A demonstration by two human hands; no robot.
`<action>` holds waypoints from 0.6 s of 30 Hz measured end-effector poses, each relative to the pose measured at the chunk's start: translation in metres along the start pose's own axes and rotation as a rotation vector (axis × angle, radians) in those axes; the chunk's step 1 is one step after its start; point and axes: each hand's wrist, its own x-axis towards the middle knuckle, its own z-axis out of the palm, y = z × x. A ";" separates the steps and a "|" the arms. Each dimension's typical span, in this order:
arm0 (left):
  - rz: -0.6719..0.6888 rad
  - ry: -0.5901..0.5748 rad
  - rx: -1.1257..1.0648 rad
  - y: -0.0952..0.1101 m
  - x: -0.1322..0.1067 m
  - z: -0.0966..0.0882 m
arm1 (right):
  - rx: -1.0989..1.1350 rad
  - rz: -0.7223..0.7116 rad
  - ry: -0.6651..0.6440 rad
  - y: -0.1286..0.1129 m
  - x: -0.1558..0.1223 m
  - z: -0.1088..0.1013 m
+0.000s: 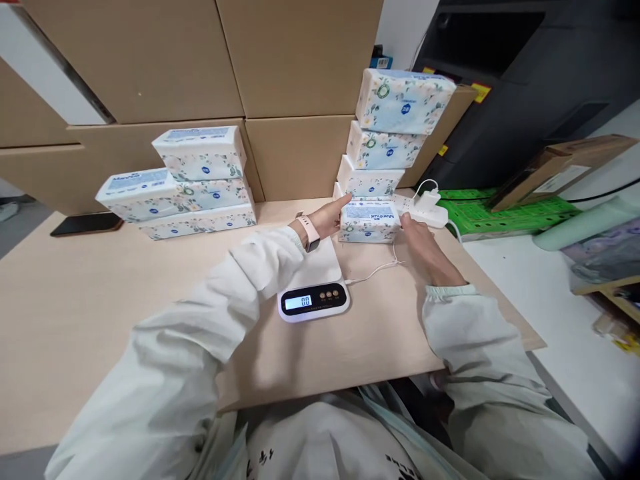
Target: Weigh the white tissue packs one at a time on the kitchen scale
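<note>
A tissue pack [369,222] with a floral wrapper lies on the wooden table [100,293] just beyond a white kitchen scale [314,287]. My left hand [331,217] presses its left end and my right hand [417,233] grips its right end, so both hold it between them. The scale's display reads 0.0 and its platform is bare. Behind the held pack rises a stack of three tissue packs [385,130]. Another pile of several packs [187,180] sits at the left.
Large cardboard boxes [295,80] form a wall behind the table. A white charger [429,203] with a cable lies right of the pack. A dark phone [86,224] rests at the far left. Green sheets [495,213] and a flat carton [560,167] are on the right.
</note>
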 end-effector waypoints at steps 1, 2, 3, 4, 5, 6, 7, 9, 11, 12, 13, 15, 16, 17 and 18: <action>-0.023 -0.004 0.001 0.003 -0.006 0.002 | 0.011 -0.020 -0.017 -0.005 -0.003 0.000; -0.034 -0.010 0.002 0.009 -0.016 0.003 | 0.022 -0.054 -0.021 -0.012 -0.007 -0.002; -0.023 -0.025 0.000 0.016 -0.029 0.003 | 0.041 -0.099 -0.021 -0.020 -0.012 -0.005; 0.017 -0.050 -0.004 0.024 -0.046 0.003 | 0.070 -0.152 -0.020 -0.029 -0.018 -0.009; 0.076 -0.082 -0.010 0.032 -0.065 0.003 | 0.106 -0.205 -0.021 -0.039 -0.026 -0.012; 0.126 -0.111 -0.014 0.040 -0.086 0.001 | 0.148 -0.253 -0.029 -0.049 -0.034 -0.015; 0.157 -0.124 -0.018 0.046 -0.108 -0.002 | 0.190 -0.292 -0.045 -0.060 -0.042 -0.016; 0.157 -0.106 -0.032 0.053 -0.149 -0.008 | 0.260 -0.344 -0.111 -0.077 -0.058 -0.013; 0.115 -0.023 -0.073 0.051 -0.182 -0.017 | 0.295 -0.381 -0.208 -0.088 -0.070 -0.004; 0.088 0.035 -0.103 0.046 -0.194 -0.022 | 0.303 -0.395 -0.257 -0.091 -0.075 0.002; 0.062 0.091 -0.135 0.041 -0.202 -0.027 | 0.307 -0.402 -0.299 -0.092 -0.078 0.009; 0.020 0.163 -0.193 0.028 -0.210 -0.037 | 0.317 -0.405 -0.368 -0.092 -0.083 0.022; 0.007 0.171 -0.215 0.021 -0.211 -0.043 | 0.325 -0.402 -0.394 -0.091 -0.084 0.028; -0.004 0.164 -0.230 0.016 -0.209 -0.048 | 0.332 -0.396 -0.415 -0.090 -0.086 0.034; -0.010 0.150 -0.238 0.010 -0.207 -0.052 | 0.337 -0.389 -0.429 -0.089 -0.088 0.039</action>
